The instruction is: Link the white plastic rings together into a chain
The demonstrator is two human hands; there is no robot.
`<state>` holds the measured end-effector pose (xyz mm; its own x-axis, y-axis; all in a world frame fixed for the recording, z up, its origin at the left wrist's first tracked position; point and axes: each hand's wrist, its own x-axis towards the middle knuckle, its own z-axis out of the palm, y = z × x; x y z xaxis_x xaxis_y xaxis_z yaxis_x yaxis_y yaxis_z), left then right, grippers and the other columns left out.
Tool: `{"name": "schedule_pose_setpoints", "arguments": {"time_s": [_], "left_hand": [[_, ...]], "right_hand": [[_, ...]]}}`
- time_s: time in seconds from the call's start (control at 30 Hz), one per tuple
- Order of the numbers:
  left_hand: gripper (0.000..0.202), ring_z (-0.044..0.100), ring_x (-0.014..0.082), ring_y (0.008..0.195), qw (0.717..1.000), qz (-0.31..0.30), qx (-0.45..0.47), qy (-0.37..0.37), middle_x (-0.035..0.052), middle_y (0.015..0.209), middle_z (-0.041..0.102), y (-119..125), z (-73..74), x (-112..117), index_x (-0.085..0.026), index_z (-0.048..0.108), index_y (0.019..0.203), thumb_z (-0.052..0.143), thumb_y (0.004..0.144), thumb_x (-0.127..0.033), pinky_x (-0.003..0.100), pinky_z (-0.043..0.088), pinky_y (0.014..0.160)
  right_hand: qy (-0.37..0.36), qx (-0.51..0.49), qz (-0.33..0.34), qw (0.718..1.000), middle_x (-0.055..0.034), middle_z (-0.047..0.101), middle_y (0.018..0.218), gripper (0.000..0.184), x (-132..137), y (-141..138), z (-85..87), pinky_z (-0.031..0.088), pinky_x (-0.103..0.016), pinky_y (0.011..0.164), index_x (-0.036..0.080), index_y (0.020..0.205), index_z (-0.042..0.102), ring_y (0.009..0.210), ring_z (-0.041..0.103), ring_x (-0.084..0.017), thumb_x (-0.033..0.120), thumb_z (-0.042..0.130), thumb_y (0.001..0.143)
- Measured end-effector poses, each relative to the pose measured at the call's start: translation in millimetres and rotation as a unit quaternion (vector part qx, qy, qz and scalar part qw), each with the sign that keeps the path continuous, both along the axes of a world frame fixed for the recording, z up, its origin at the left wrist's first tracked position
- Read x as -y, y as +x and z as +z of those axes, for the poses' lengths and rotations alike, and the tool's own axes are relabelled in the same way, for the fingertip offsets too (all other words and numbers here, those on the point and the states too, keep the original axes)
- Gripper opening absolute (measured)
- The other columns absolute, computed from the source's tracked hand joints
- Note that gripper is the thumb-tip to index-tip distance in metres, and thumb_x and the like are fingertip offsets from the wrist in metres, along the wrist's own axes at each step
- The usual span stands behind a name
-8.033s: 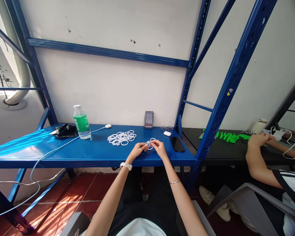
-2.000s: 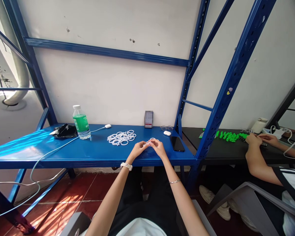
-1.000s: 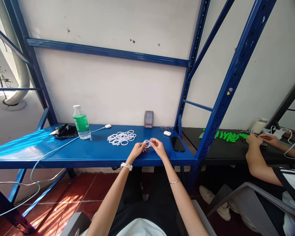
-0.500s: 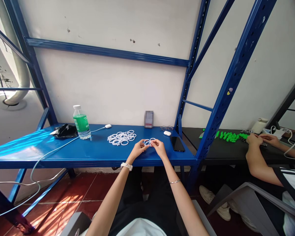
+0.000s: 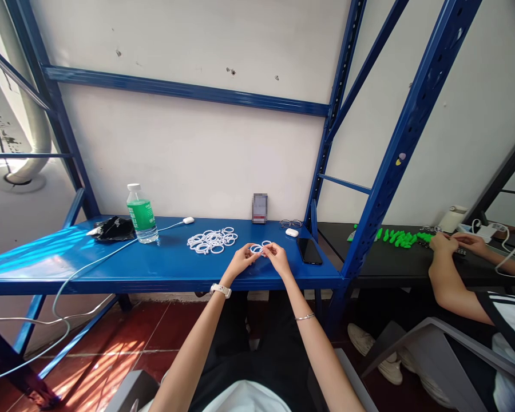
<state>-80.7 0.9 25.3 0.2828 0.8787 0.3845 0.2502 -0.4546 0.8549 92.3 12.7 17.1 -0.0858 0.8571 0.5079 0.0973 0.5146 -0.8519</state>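
Just above the front part of the blue table (image 5: 175, 274), both my hands pinch white rings. My left hand (image 5: 241, 260) is closed on a white ring (image 5: 256, 248) at its left side. Close beside it, my right hand (image 5: 278, 257) is closed on a second white ring (image 5: 266, 243) that touches or overlaps the first. Fingertips partly cover both rings, so whether they are linked I cannot tell. A loose pile of white rings (image 5: 212, 240) lies on the table to the left of my hands.
A bottle with a green label (image 5: 142, 214) and a black plastic bag (image 5: 114, 229) stand at left, near a white cable (image 5: 98, 260). A black phone (image 5: 309, 250), white case (image 5: 292, 233) and glasses (image 5: 290, 223) lie at right. Beyond the blue post, a co-worker's hands (image 5: 448, 243) work near green pieces (image 5: 399, 237).
The white rings between my fingers have tilted slightly and shifted a little. My hands stay almost in the same place, and the pile is unchanged.
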Motion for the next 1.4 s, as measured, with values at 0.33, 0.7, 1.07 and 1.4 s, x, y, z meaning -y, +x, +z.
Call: {"name": "schedule_pose_setpoints", "arguments": {"time_s": [0.33,0.7,1.07,1.4], "left_hand": [[0.054,0.056,0.0128,0.058,1.000,0.014,-0.014,-0.011,-0.0006,0.065,0.060,0.3,2.8,1.7,-0.016,0.059,0.099,0.053,0.079,-0.066,0.023,0.044,0.058],[0.060,0.055,0.0126,0.057,1.000,0.005,0.001,-0.013,0.0005,0.068,0.063,-0.1,2.9,1.7,-0.015,0.057,0.112,0.057,0.077,-0.065,0.023,0.044,0.058],[0.064,0.054,0.0138,0.055,1.000,0.025,-0.005,-0.001,0.0030,0.059,0.060,0.2,1.2,-2.2,-0.012,0.068,0.078,0.039,0.084,-0.069,0.024,0.041,0.060],[0.063,0.055,0.0143,0.054,0.999,0.039,0.017,-0.026,0.0039,0.057,0.060,1.0,0.5,-2.7,-0.014,0.062,0.065,0.038,0.083,-0.069,0.024,0.043,0.061]], "right_hand": [[-0.001,0.007,0.006,1.000,-0.0053,0.067,0.075,0.043,3.4,-0.5,3.3,0.055,-0.031,0.071,0.018,0.080,0.063,0.071,0.065,-0.019,0.060,0.065,0.077],[0.020,0.013,0.012,1.000,-0.0084,0.069,0.090,0.043,1.9,-0.6,3.2,0.057,-0.032,0.075,0.018,0.089,0.067,0.077,0.066,-0.020,0.059,0.064,0.078],[0.026,0.004,0.024,0.999,-0.0074,0.068,0.083,0.040,2.4,-0.8,3.1,0.056,-0.030,0.071,0.017,0.090,0.070,0.075,0.066,-0.020,0.055,0.063,0.081],[0.018,0.016,0.030,0.999,-0.0073,0.070,0.087,0.038,-2.1,0.3,-0.5,0.055,-0.032,0.074,0.018,0.093,0.070,0.076,0.066,-0.020,0.054,0.065,0.079]]}}
